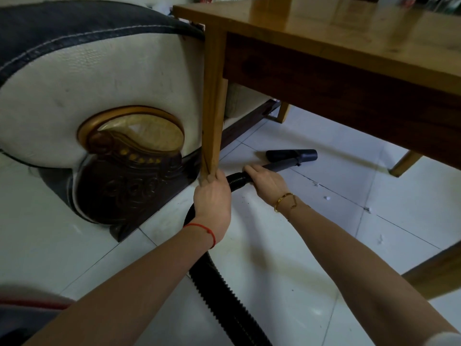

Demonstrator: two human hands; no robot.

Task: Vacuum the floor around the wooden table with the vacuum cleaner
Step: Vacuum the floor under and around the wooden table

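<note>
Two hands work the vacuum cleaner: the right hand [264, 182] has its fingers curled round the grey wand [279, 165] where it joins the black ribbed hose [219, 295], and the left hand [212, 201] grips the foot of the nearest table leg [212, 96]. The wand runs forward and low under the wooden table [324, 28], ending in a dark floor nozzle [290, 154] that lies on the white tiled floor [299, 245] beneath the tabletop. The hose trails back between the forearms toward the camera. A few small white crumbs [325, 197] lie on the tiles to the right of the right wrist. A cream sofa [87, 83] with a carved dark wooden base stands just beside the table leg on the left.
</note>
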